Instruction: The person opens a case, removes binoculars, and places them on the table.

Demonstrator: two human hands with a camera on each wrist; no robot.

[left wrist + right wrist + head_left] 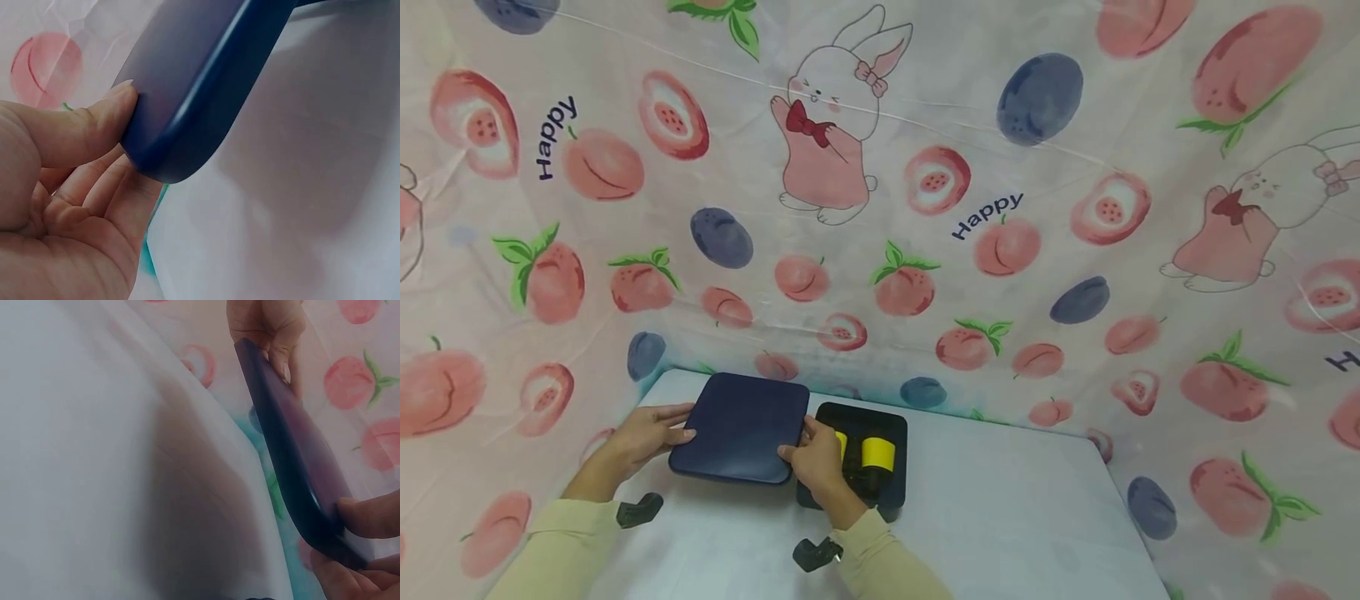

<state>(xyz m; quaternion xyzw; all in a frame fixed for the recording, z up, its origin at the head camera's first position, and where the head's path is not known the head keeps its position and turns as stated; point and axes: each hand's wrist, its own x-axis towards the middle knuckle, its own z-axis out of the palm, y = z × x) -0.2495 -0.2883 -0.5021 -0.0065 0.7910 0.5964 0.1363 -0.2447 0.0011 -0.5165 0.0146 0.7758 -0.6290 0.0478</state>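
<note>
A dark blue square lid with rounded corners is held between both hands, tilted above the white table. My left hand pinches its left edge, thumb on top and fingers beneath, as the left wrist view shows closely. My right hand grips the opposite edge with the thumb on the upper face. Just right of the lid stands a dark open box, partly covered by the right hand. Inside it lie black things with yellow bands; one yellow band shows plainly, another is mostly hidden by the hand.
The white table extends to the right of the box. A printed cloth with peaches and rabbits hangs behind and at both sides. Black wrist devices sit on both sleeves.
</note>
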